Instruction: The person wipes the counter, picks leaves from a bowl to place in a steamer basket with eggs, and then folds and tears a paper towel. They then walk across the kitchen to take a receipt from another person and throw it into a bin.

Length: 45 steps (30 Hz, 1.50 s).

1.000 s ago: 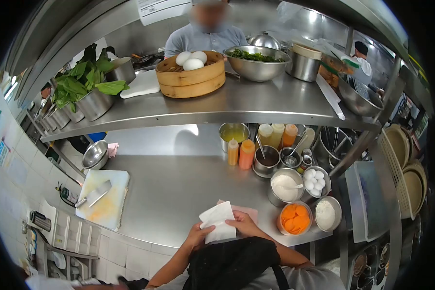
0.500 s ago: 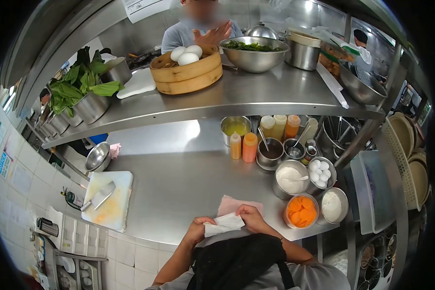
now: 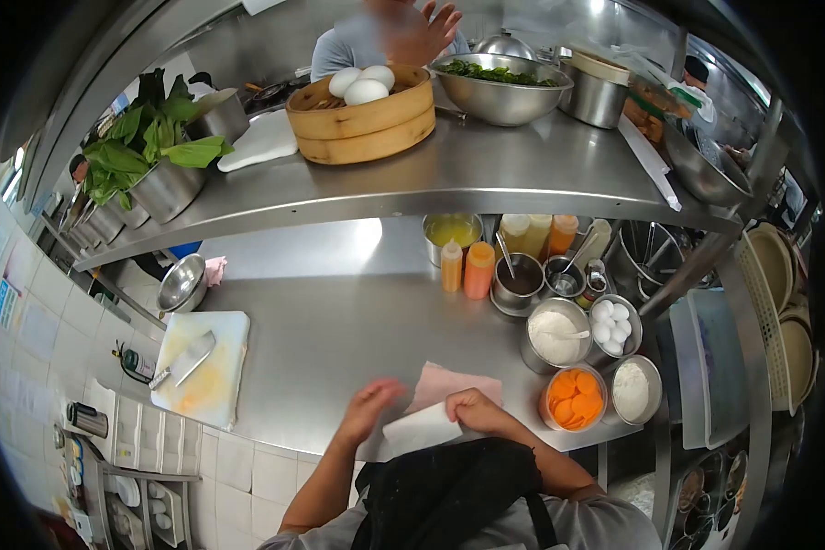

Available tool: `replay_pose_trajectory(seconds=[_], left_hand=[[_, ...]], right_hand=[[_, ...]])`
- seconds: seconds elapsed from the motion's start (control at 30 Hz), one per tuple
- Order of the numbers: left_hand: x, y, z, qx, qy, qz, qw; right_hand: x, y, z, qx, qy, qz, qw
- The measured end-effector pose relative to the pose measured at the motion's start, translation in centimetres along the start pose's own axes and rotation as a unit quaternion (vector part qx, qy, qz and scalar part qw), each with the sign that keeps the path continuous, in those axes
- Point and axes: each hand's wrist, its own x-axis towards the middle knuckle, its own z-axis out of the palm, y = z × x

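Your right hand (image 3: 475, 410) has the folded white paper towel (image 3: 422, 428) pinned under curled fingers at the near edge of the stainless steel table (image 3: 339, 339), just in front of the flat pink cloth (image 3: 454, 380) lying there. Your left hand (image 3: 368, 405) hovers beside the towel with its fingers spread and loose, holding nothing. To handle the towel well, I'd judge you should grip it near the fold so the layers do not slip apart, and bring the free hand flat onto its loose end to steady it. Mind the round container of orange carrot slices (image 3: 573, 399) close to your right wrist, and the steel tub of white powder (image 3: 556, 332) behind it. How firmly the right fingers pinch is hard to tell, since the knuckles cover the contact. The towel's near edge runs under your dark apron (image 3: 449, 486) and is lost from sight. The left hand is blurred, so its exact pose is uncertain. A person's raised hand (image 3: 426, 32) shows beyond the upper shelf.
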Motion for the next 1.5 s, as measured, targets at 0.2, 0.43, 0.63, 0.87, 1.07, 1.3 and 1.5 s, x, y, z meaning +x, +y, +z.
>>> replay_pose_trajectory(seconds=[0.2,0.43,0.63,0.87,1.07,1.3,1.5], left_hand=[[0.5,-0.7,3.9,0.265,-0.268,-0.113,0.919],[-0.2,0.5,3.2,0.272,-0.182,-0.129,0.936],[-0.5,-0.9,3.7,0.315,-0.206,-0.099,0.921],[-1.5,1.4,3.3,0.212,-0.142,-0.029,0.966],[-0.4,10.9,6.9,0.276,-0.235,0.158,0.918],[-3.2,27.1,15.5,0.427,-0.286,0.483,0.709],[-3.5,29.8,16.3,0.514,-0.265,0.581,0.573]], right_hand=[[0.1,-2.2,0.1,-0.031,-0.030,0.022,0.999],[-2.1,0.4,-0.1,0.133,0.066,-0.004,0.989],[-1.5,0.1,1.2,-0.118,0.039,-0.014,0.992],[-1.3,-1.1,-0.5,0.095,0.048,0.061,0.992],[-0.6,-12.3,-4.6,-0.020,0.012,-0.099,0.995],[-2.9,-31.4,-7.4,-0.328,-0.013,-0.392,0.859],[-3.7,-34.0,-7.1,-0.507,0.049,-0.447,0.735]])
